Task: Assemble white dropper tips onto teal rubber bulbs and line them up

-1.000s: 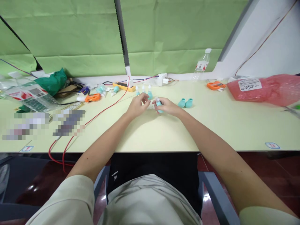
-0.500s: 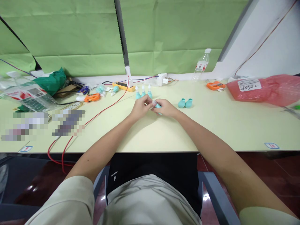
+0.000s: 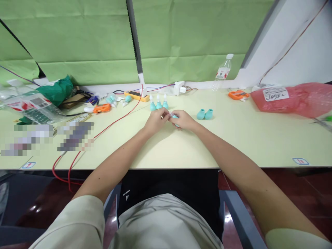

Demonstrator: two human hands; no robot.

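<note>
My right hand (image 3: 184,120) is wrapped around a teal rubber squeeze bulb (image 3: 175,117), holding it tilted above the table. At the bulb's mouth, the fingers of my left hand (image 3: 156,120) pinch a small clear nozzle tip (image 3: 170,115), partly hidden by the fingertips. Just behind my left hand stand three upright teal bulbs fitted with clear pointed nozzles (image 3: 158,104). Right of my right hand, two teal bulbs with open necks (image 3: 204,114) sit side by side without nozzles.
A yellow multimeter (image 3: 137,95) and a white socket block (image 3: 178,88) lie at the back. Left are an orange tool (image 3: 102,108), a red cable (image 3: 114,121) and a large plastic bottle (image 3: 38,105). A clear bottle (image 3: 223,72), orange cutter (image 3: 238,94) and red bag (image 3: 293,99) stand right.
My left fingers have shifted slightly and curled more at the nozzle end of the bulb. My right hand keeps its hold almost unmoved.
</note>
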